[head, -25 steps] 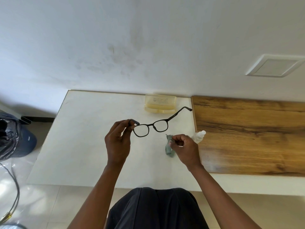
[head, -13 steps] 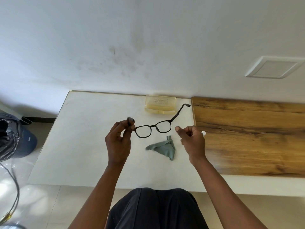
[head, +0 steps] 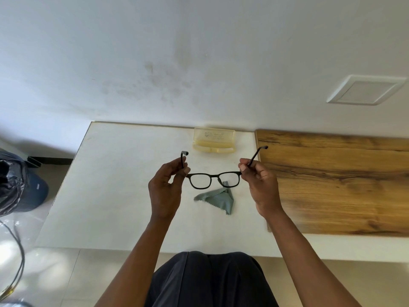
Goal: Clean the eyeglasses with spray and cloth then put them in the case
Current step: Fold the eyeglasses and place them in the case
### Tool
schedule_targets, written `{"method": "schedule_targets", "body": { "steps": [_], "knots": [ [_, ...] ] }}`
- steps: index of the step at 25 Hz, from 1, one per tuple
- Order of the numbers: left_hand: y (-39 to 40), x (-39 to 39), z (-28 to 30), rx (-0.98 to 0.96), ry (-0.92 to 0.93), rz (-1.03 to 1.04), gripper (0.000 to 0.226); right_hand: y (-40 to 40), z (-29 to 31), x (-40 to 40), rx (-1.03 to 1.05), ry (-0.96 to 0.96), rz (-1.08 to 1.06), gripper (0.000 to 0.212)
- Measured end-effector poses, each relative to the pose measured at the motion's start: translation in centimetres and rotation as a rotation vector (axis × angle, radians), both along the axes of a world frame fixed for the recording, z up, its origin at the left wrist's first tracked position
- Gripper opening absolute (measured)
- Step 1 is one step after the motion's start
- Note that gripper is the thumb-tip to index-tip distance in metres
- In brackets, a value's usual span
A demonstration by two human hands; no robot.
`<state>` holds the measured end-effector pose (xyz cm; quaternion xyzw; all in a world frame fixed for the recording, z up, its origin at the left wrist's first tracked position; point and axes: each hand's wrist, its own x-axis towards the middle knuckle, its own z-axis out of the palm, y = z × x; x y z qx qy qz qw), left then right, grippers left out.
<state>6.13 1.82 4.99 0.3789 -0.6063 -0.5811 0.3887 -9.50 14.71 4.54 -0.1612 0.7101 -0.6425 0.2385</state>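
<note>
Black-framed eyeglasses [head: 214,178] hang in the air above the white table [head: 106,196], both temples unfolded and pointing away from me. My left hand [head: 164,188] pinches the left temple near its hinge. My right hand [head: 260,185] pinches the right temple. A grey-green cleaning cloth [head: 218,199] lies crumpled on the table just below the lenses. The pale yellow translucent case [head: 213,140] stands open by the wall, behind the glasses. The spray bottle is hidden behind my right hand.
A wooden board [head: 332,180] covers the right part of the table. A dark bag and a blue bin [head: 20,185] stand on the floor at left, with cables [head: 15,262] near them. My dark-clothed lap [head: 208,280] is at the table's front edge.
My right hand let go of the cloth, which now lies on the table, then rose and took hold of the right temple. The glasses are now level between both hands.
</note>
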Motion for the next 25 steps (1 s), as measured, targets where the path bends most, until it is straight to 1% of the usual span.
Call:
{"method": "schedule_targets", "body": {
  "steps": [3,7,9,13,17,20,22,25],
  "knots": [
    [0.3,-0.2,0.1,-0.026,-0.007,-0.016,0.022,0.2,0.1,-0.2,-0.033,0.002,-0.041,0.02],
    [0.6,-0.5,0.3,-0.138,-0.048,-0.052,0.025,0.4,0.0,-0.4,-0.074,-0.032,-0.082,0.016],
    [0.5,-0.7,0.1,-0.24,-0.07,-0.075,0.03,0.5,0.0,-0.4,-0.089,-0.041,-0.104,0.014],
    [0.1,-1.1,-0.5,-0.538,-0.135,-0.138,0.034,0.8,0.1,-0.5,-0.096,-0.021,-0.095,0.016],
    [-0.3,-1.7,-1.4,-0.714,-0.227,-0.224,0.035,1.2,0.3,-0.7,-0.088,0.029,-0.091,0.017],
    [-0.6,-2.2,-2.0,-0.845,-0.335,-0.249,0.043,1.4,0.3,-0.7,-0.079,0.072,-0.08,0.019],
    [-0.6,-2.4,-2.3,-0.898,-0.369,-0.27,0.047,1.5,0.4,-0.7,-0.069,0.076,-0.057,0.02],
    [-0.7,-2.2,-2.7,-0.885,-0.404,-0.296,0.046,1.4,0.8,-0.7,-0.068,0.085,-0.012,0.02]
  ]
}}
